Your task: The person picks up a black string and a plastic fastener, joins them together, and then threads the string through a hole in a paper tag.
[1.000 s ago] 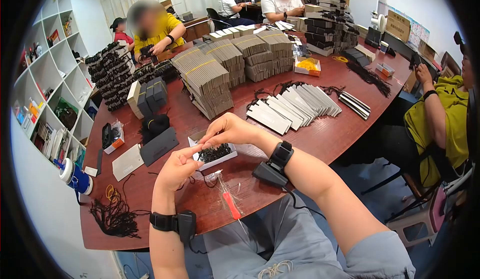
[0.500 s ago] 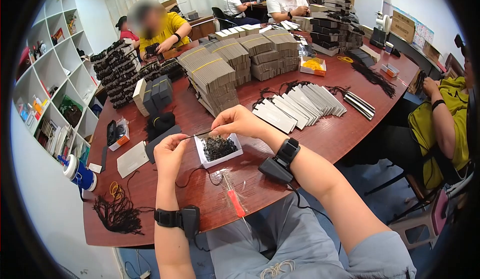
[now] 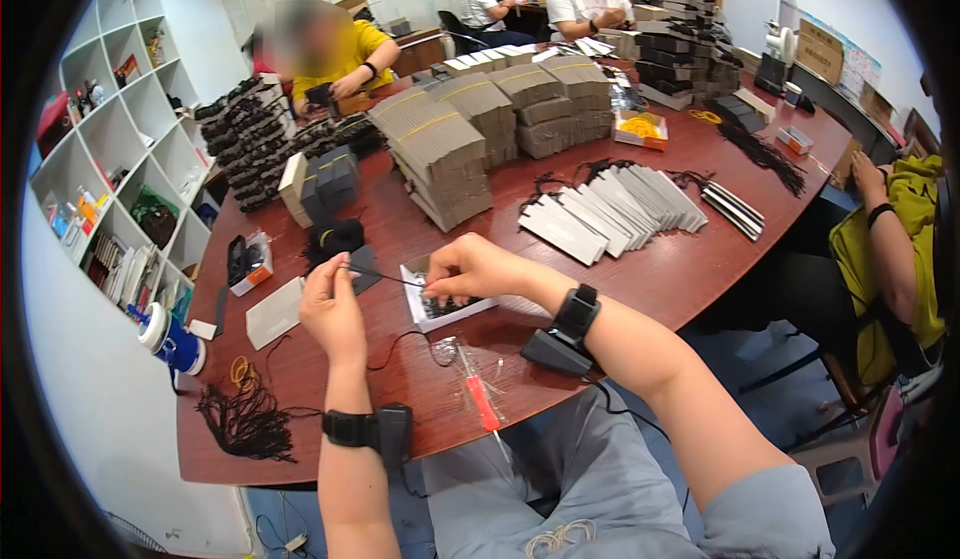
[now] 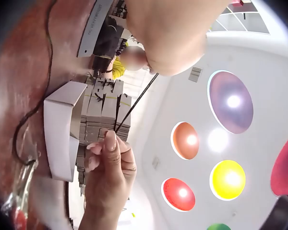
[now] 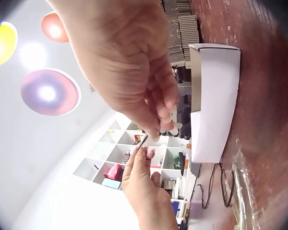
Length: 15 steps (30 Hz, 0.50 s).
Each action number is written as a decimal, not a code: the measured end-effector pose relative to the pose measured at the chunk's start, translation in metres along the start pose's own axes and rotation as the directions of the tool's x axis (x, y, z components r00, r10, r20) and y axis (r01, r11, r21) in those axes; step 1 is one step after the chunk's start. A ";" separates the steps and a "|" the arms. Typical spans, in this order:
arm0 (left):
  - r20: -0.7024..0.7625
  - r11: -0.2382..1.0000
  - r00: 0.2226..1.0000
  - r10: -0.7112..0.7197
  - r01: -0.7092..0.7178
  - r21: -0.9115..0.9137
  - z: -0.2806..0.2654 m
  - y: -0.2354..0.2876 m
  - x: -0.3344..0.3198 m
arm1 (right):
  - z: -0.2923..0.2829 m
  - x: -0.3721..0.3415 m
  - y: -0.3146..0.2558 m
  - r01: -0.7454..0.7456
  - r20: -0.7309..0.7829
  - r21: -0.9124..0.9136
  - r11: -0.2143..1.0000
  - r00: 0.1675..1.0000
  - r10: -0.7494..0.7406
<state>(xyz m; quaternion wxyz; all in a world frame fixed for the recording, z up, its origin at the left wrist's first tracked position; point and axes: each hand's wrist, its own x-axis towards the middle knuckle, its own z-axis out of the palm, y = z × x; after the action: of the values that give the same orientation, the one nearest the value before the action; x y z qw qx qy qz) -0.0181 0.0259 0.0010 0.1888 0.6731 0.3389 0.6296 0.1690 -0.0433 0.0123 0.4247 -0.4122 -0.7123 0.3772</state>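
A thin black cord (image 3: 385, 274) runs taut between my two hands above the table. My left hand (image 3: 335, 309) pinches one end between thumb and fingertips. My right hand (image 3: 478, 267) pinches the other end, just over a small white box (image 3: 462, 316) holding small dark pieces. In the left wrist view the cord (image 4: 137, 101) slants from the left hand's fingers to the right hand's fingertips (image 4: 110, 136). The right wrist view shows the fingertips of both hands near each other, with a short dark stretch of cord between them. Another loop of black cord (image 3: 400, 337) lies on the table below.
Near the table's front edge lies a red-handled tool (image 3: 482, 404) beside clear plastic. Black cords (image 3: 245, 419) lie bunched at left, near a blue and white bottle (image 3: 175, 339). Banded stacks of grey cards (image 3: 430, 139) and a fanned row of tags (image 3: 610, 214) stand beyond my hands.
My hands were close together over the box and have drawn apart, the left one moving away leftward, so the cord now shows stretched between them. The head view has shifted slightly.
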 end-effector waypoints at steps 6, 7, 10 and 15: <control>-0.040 0.967 0.991 0.127 -0.115 0.229 -0.006 0.012 0.003 | 0.000 -0.002 -0.003 0.012 0.038 -0.047 0.999 0.999 -0.010; -0.034 0.964 0.993 0.109 -0.098 0.248 -0.008 0.014 0.004 | 0.001 -0.002 -0.003 -0.009 0.036 -0.041 0.999 0.999 0.010; 0.046 0.794 0.935 0.350 -0.323 0.515 -0.007 0.009 0.003 | 0.004 -0.001 -0.004 -0.053 0.061 -0.019 0.998 0.997 0.054; -0.006 0.943 0.989 0.146 -0.137 0.303 -0.006 -0.005 0.004 | 0.005 -0.001 -0.006 -0.082 0.144 0.073 0.994 0.987 0.071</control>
<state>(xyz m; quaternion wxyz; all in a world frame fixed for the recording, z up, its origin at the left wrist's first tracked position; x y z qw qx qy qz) -0.0252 0.0316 0.0014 0.0332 0.7077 0.3845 0.5918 0.1630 -0.0477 0.0156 0.3741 -0.3946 -0.7089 0.4491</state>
